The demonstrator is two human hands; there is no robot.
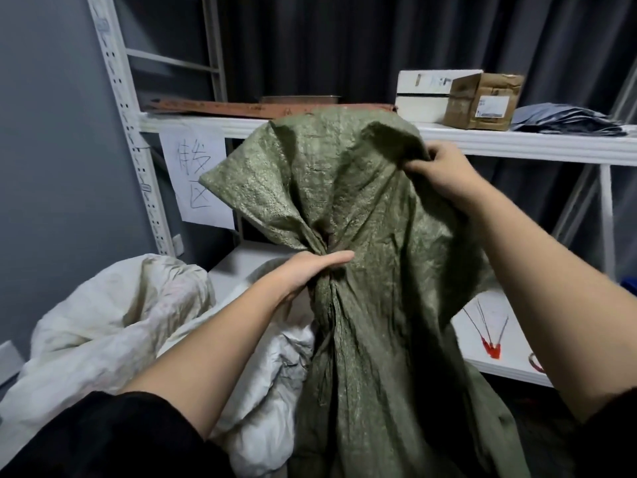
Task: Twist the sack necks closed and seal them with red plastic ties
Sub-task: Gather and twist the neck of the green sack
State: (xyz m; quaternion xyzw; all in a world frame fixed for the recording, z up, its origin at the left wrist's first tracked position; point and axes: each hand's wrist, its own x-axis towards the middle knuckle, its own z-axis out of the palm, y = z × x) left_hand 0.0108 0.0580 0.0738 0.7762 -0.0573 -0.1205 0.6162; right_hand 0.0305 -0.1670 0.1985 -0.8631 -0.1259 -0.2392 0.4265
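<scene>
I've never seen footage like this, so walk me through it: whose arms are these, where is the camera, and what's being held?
There is one picture, taken by a wide-angle camera worn on a person's head, looking forward and down, so the arms are that person's own. The left hand grips the gathered neck of a green sack. The right hand pinches the sack's loose top edge and holds it up. Red plastic ties lie on the lower white shelf at the right. White sacks sit at the left, and a cardboard box stands on the upper shelf.

Grey wall (51, 132), white metal shelving (517, 143), dark curtain (344, 46) behind, handwritten paper sign (198, 177)
</scene>
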